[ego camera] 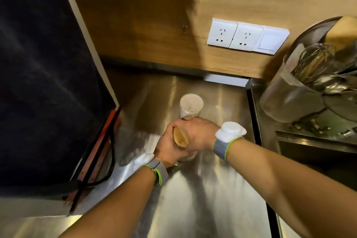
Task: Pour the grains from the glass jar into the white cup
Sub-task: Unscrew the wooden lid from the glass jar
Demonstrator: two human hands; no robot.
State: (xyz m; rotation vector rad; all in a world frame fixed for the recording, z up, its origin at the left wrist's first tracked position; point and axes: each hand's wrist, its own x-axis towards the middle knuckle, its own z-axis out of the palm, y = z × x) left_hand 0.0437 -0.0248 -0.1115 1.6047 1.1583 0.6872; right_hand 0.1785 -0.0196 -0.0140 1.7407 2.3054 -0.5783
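Both hands clamp glass jar (186, 157): left hand (170, 147) and right hand (199, 133) around wooden lid (180, 137); white cup (191, 105) just beyond, ready to receive.

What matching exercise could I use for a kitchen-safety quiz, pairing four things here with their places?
Things:
1. white cup
2. wooden lid
3. whisk
4. wall sockets

Places:
A. on the wooden wall panel
B. in the container of utensils at right
C. between the two hands
D. upright on the steel counter, beyond the hands

Pairs: 1-D, 2-C, 3-B, 4-A
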